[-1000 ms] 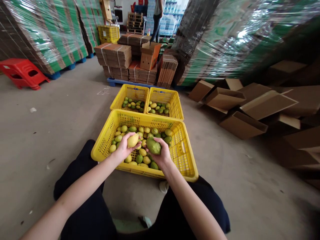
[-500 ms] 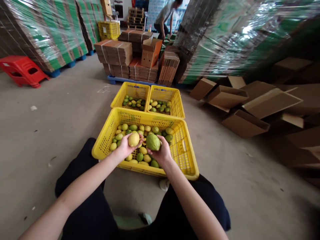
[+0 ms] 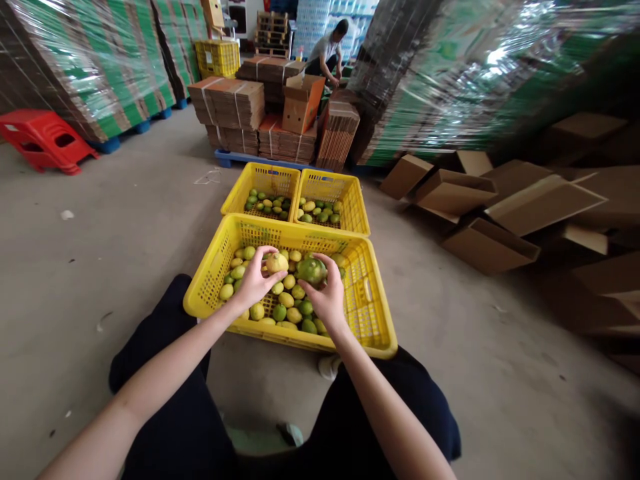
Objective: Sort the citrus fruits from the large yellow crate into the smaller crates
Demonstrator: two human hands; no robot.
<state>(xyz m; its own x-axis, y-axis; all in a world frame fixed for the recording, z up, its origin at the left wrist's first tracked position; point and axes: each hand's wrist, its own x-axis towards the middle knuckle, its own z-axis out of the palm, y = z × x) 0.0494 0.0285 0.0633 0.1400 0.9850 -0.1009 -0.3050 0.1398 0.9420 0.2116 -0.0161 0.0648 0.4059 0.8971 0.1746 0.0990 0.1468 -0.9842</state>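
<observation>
Over the large yellow crate [image 3: 373,293], my left hand [image 3: 259,279] grips a yellow lemon [image 3: 277,263] between thumb and fingers. Close beside it on the right, my right hand [image 3: 327,287] is closed round a larger green lemon [image 3: 311,271]. The two fruits are apart. Beneath both hands, several yellow and green lemons [image 3: 286,300] lie in the crate, partly hidden by my hands.
Two smaller yellow crates [image 3: 260,172] with lemons adjoin the far side. Stacked flat cartons [image 3: 227,107] stand behind, where a person [image 3: 325,53] crouches. Open cardboard boxes [image 3: 490,247] lie right; a red stool [image 3: 45,140] stands left.
Both hands have turned from palm-up to gripping the fruits from above and at the sides, and sit slightly farther forward. The person in the back has lowered into a crouch.
</observation>
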